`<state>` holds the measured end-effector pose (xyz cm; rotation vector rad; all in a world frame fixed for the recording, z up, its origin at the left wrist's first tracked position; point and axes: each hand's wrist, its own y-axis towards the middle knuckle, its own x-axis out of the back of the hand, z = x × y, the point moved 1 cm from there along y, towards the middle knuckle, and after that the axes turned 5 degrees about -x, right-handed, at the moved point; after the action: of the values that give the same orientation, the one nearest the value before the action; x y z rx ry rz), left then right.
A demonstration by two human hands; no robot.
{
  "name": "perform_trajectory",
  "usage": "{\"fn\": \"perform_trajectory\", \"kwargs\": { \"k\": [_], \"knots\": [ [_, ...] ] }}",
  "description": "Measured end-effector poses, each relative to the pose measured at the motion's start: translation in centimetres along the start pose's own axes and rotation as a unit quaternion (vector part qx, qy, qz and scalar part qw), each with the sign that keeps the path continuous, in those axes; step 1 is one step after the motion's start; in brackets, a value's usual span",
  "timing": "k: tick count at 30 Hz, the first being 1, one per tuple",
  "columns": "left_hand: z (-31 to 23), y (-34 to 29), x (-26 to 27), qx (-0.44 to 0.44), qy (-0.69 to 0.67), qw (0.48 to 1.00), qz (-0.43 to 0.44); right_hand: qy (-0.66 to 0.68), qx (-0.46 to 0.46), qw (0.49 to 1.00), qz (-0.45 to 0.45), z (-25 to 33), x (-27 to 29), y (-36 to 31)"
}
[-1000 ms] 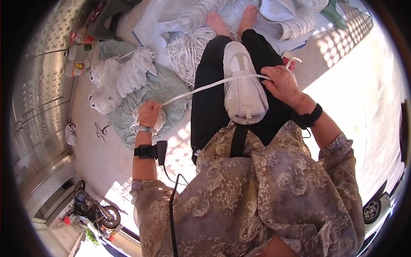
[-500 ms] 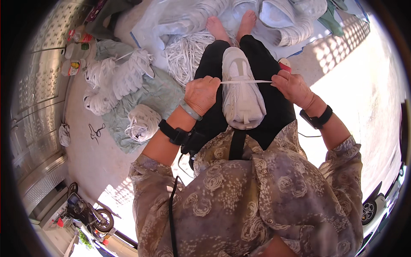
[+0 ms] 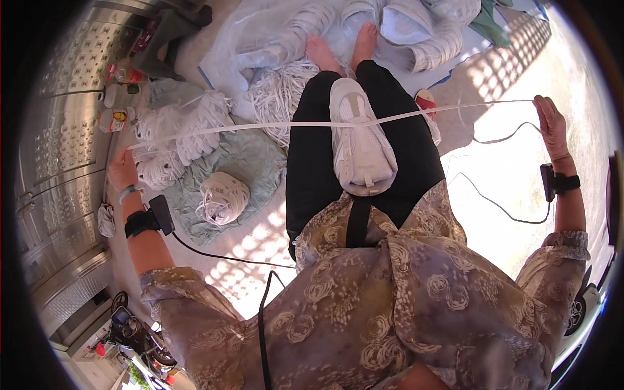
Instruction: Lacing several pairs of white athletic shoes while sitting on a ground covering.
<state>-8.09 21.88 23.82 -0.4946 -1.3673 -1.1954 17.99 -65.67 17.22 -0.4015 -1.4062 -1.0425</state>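
A long white shoelace (image 3: 263,125) is stretched across my lap from hand to hand. My left hand (image 3: 122,170), far out to the left, pinches one end. At the far right the other end is between the closed fingers of my right hand (image 3: 551,127). Beneath the lace a white-and-beige sneaker (image 3: 365,149) rests on my thighs, its toe pointing away from me and its heel tab nearest. The lace passes over the shoe's middle, and I cannot tell whether it is threaded through any eyelet.
Bundles of white laces (image 3: 201,133) and a coiled one (image 3: 222,198) lie on a green cloth (image 3: 257,159) at left. A loose lace pile (image 3: 279,91) sits near my feet, before wrapped white stacks (image 3: 286,32). A red-and-white slipper (image 3: 426,101) and thin cables (image 3: 500,211) are at right.
My hands have swung wide apart, left hand to the left and right hand to the right. A short span of lace over the shoe is now a long one.
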Motion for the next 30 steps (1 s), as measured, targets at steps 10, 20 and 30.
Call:
{"fn": "perform_trajectory", "kwargs": {
  "k": [10,20,30],
  "knots": [
    [7.6,5.7,8.7,0.165,-0.218,0.961,-0.047,0.149,-0.218,0.96,-0.093,3.2,-8.2,11.2],
    [20.1,8.3,15.7,0.206,-0.114,0.971,-0.042,0.533,-0.374,0.72,-0.24,19.9,-42.3,22.7],
    [27.9,8.2,21.0,0.26,-0.101,0.957,-0.073,0.448,-0.337,0.803,-0.202,15.1,-37.8,21.1]
  ]
}}
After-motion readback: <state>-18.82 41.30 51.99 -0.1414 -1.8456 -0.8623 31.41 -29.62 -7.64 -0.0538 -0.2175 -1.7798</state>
